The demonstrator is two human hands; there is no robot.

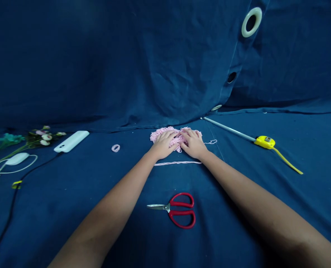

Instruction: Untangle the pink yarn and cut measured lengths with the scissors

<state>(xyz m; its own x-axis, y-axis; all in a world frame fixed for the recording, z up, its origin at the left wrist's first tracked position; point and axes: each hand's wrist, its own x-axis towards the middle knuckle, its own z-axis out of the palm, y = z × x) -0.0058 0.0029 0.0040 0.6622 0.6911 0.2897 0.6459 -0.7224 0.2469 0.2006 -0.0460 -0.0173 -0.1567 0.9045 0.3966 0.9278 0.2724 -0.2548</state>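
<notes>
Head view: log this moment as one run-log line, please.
left hand: flat on pink looped yarn piece | right hand: flat on same piece | nearby: pink yarn strand, red-handled scissors

So there's this loopy pink crochet piece (162, 134), kinda lumpy and roundish, lying flat on dark blue cloth (232, 193) with the left hand (163, 145) and right hand (193, 143) spread on top, covering most of it. A little squiggle of yarn (210, 142) sits just off its right side, and a straight pale pink strand (178, 163) lies just on the near side.
</notes>
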